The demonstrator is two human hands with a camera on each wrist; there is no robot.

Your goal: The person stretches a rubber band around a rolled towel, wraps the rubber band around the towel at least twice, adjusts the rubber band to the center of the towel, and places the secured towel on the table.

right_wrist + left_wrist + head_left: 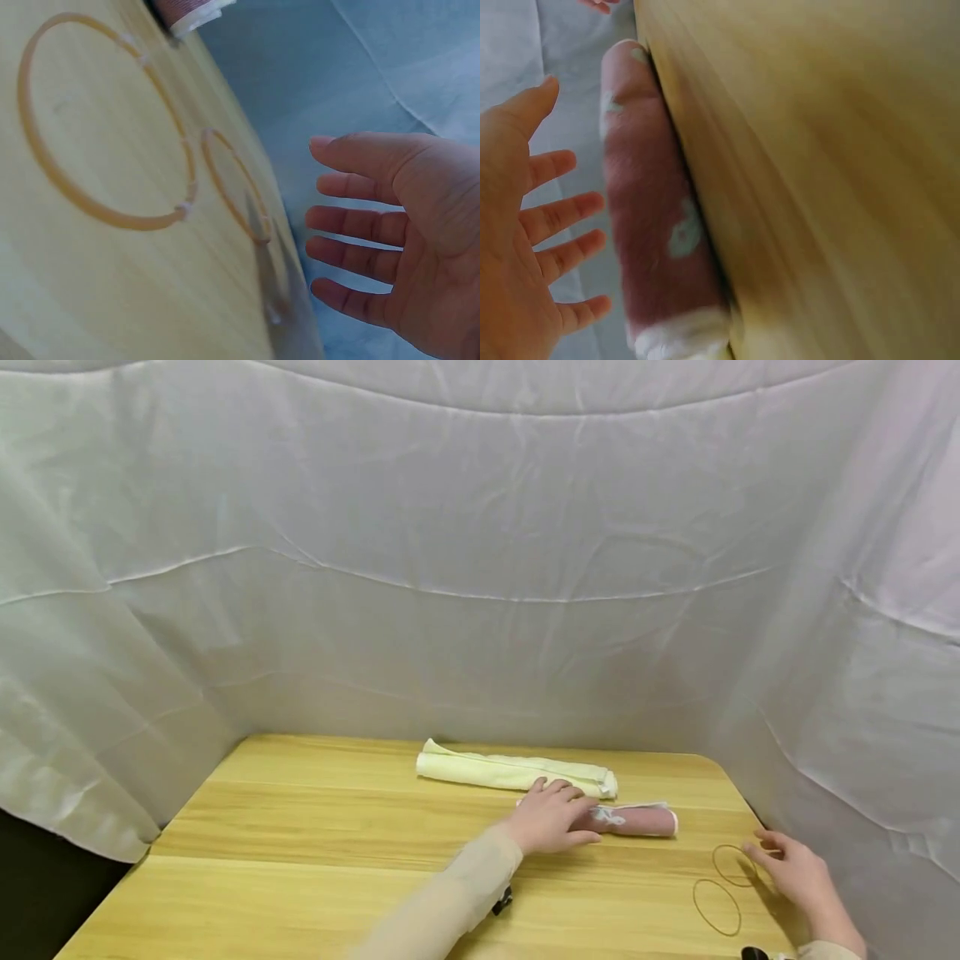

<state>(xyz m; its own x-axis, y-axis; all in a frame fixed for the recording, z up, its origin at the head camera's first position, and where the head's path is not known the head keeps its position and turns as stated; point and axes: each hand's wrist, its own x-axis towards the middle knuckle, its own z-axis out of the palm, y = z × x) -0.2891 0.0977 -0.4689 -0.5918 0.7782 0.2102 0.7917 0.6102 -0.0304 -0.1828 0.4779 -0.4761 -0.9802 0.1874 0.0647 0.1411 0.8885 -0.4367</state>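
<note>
Right hand (405, 240) spread beside 2 rubber bands (105, 120); left hand (551, 817) spread beside pink rolled towel (633, 820); head view alone shows yellow roll (510, 771).

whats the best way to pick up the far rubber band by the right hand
Pinch the far rubber band at its right arc, nearest the right hand, coming from above. It lies flat on the table, so one finger probably has to press and slide that arc until it lifts enough for the thumb to get under. The near rubber band lies apart from it.
</note>
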